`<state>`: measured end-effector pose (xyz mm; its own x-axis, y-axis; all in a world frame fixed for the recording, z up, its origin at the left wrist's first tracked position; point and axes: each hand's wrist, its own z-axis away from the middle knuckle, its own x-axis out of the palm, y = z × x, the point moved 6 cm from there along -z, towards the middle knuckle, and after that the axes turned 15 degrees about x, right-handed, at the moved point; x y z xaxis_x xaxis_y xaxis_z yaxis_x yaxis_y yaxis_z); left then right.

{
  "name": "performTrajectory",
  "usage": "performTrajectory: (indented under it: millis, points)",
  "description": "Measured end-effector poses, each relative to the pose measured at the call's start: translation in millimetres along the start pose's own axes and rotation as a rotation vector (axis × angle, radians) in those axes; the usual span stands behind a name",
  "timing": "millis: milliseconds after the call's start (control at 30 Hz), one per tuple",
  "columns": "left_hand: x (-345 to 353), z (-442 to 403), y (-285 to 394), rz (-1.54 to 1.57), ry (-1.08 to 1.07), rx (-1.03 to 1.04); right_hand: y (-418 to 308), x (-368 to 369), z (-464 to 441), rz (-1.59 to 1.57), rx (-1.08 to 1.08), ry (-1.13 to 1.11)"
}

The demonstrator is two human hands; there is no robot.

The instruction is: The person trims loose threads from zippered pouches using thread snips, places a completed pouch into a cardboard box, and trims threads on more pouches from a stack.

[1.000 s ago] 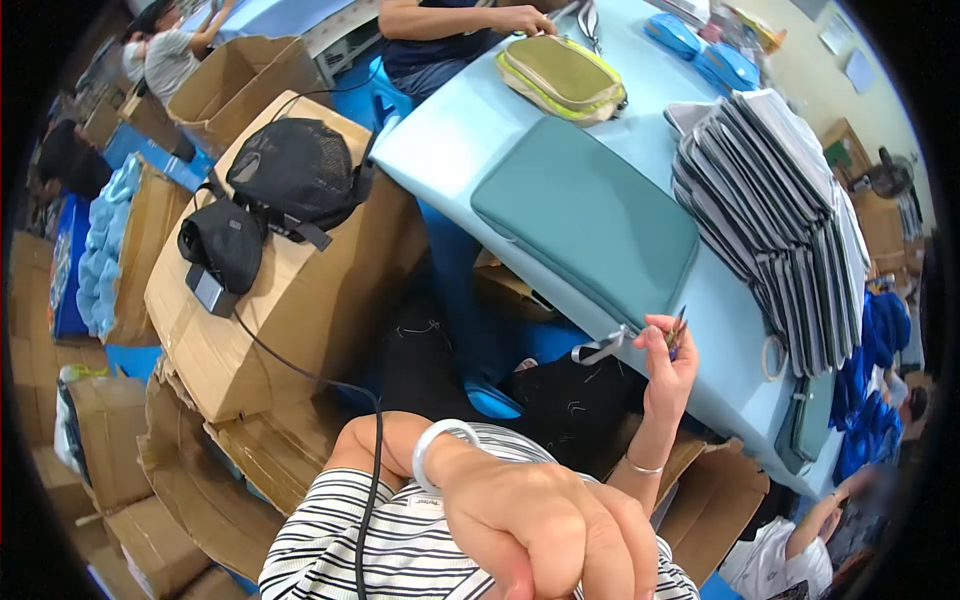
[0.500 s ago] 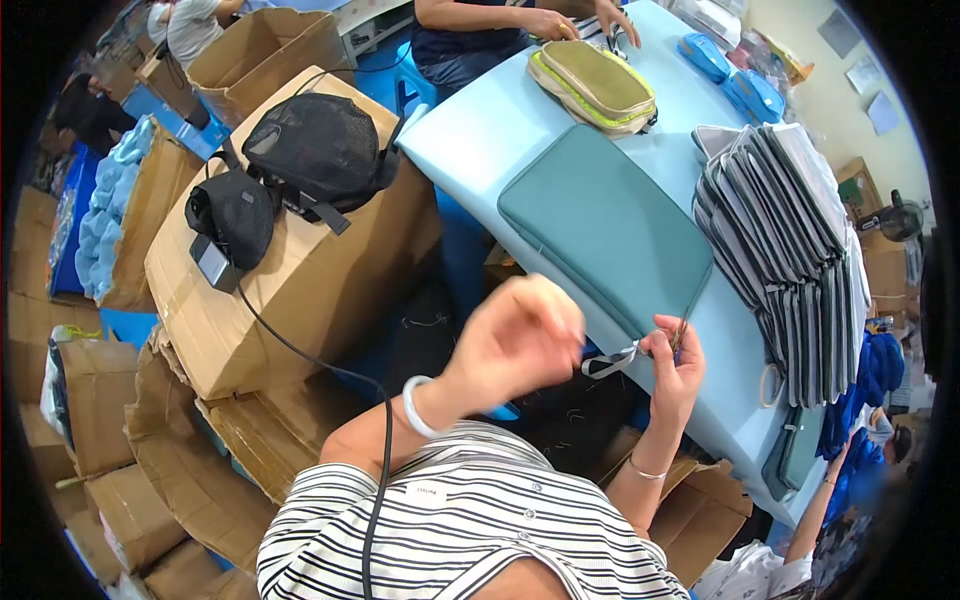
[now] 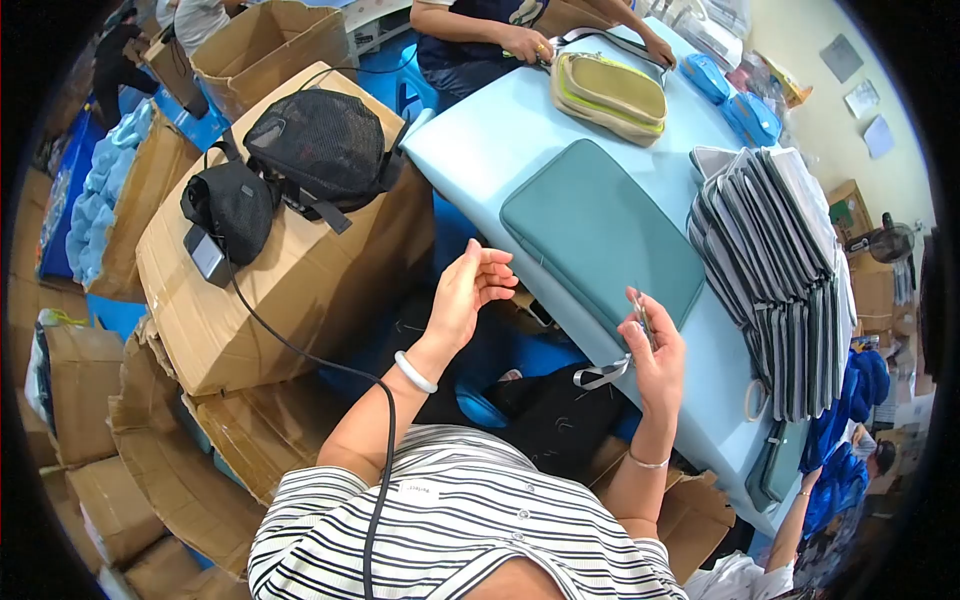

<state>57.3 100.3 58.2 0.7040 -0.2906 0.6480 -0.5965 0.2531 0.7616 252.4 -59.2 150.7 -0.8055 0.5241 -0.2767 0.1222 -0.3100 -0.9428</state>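
A teal laptop sleeve [image 3: 605, 235] lies flat on the light blue table, its near edge close to my right hand. My right hand [image 3: 655, 355] holds small metal thread snips [image 3: 643, 315] upright between thumb and fingers. A grey ribbon loop [image 3: 602, 373] dangles beside that hand, over the table's edge. Raised to the left of the sleeve, my left hand [image 3: 468, 295] touches nothing; its fingers are loosely bent and apart.
Right of the sleeve stands a tall stack of grey-edged sleeves [image 3: 775, 290]. Across the table [image 3: 470, 150], another person's hands touch an olive bag [image 3: 610, 95]. A cardboard box [image 3: 290, 270] bears a black mesh bag [image 3: 318, 145]. A black cable [image 3: 320, 360] runs across my left arm.
My left hand has moved left, away from the ribbon, and its fingers have spread. My right hand has risen slightly with the snips. The other person has shifted the olive bag.
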Motion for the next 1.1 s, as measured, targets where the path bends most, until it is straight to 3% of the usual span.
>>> performTrajectory:
  millis: [167,233,300,433,533,633,733,833,933,1100]
  points:
    - [5.1,-12.5,-14.7,-0.295,-0.109,0.154,-21.4,18.0,-12.5,0.197,-0.074,-0.006]
    - [13.2,-14.8,-17.8,-0.385,-0.131,0.12,-39.2,26.8,-14.2,0.297,-0.108,0.009]
    - [20.2,-16.1,-17.4,-0.498,-0.163,0.151,-50.6,34.6,-18.1,0.497,-0.244,0.068]
    - [29.2,-14.0,-0.8,-0.696,-0.223,0.024,-65.9,54.9,-20.5,0.818,-0.478,0.159]
    - [28.5,-14.4,-2.9,-0.708,-0.263,0.101,-69.9,66.7,-22.2,0.924,-0.574,0.191]
    - [32.9,-15.6,13.3,-0.877,-0.299,0.414,-70.2,72.9,-25.8,0.982,-0.637,0.197]
    - [34.5,-19.7,13.8,-0.826,-0.385,0.434,-73.2,76.9,-27.4,1.022,-0.639,0.189]
    - [19.6,-27.5,-14.5,-0.42,-0.38,0.22,-74.7,78.4,-29.5,1.041,-0.628,0.179]
    - [13.3,-29.0,-23.6,-0.221,-0.403,0.177,-70.8,78.3,-31.3,1.035,-0.606,0.156]
    - [11.2,-30.6,-29.4,-0.132,-0.406,0.155,-68.6,78.2,-31.6,1.034,-0.613,0.139]
